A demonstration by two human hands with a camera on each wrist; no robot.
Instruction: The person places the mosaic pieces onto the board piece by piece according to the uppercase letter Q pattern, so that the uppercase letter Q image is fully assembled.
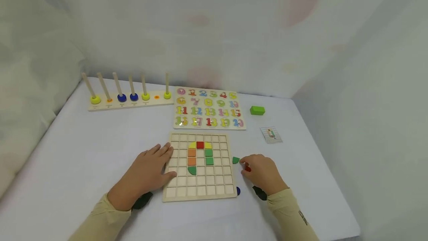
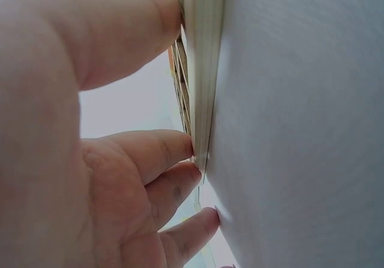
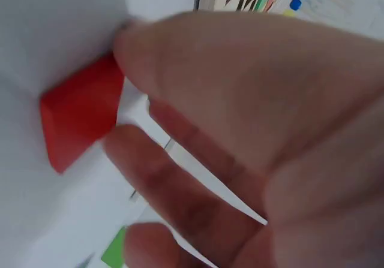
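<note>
I am looking down at a white worktop that fills most of the view. On it, largest first, are three wooden toys. At the far left stands a peg rack with upright dowels and coloured rings at their bases. To its right lies a number puzzle with bright numerals. Nearest me, in the middle, is a grid board of small square cells, a few of them filled with yellow, red, orange and green tiles in an arch shape.

My left hand lies flat with fingers spread, pressing the grid board's left edge, thumb against its side. My right hand sits just right of the board, fingers curled, pinching a small red tile against the worktop. The right wrist view shows thumb and forefinger on it.

Smaller pieces lie around: a green block and a small picture card at the far right, a green tile just beside my right fingertips, and a blue tile by the board's near right corner.

The red tile looks light, stiff and smooth, likely painted wood, so it could slip; I judge its opposite edges the best place to grip.
</note>
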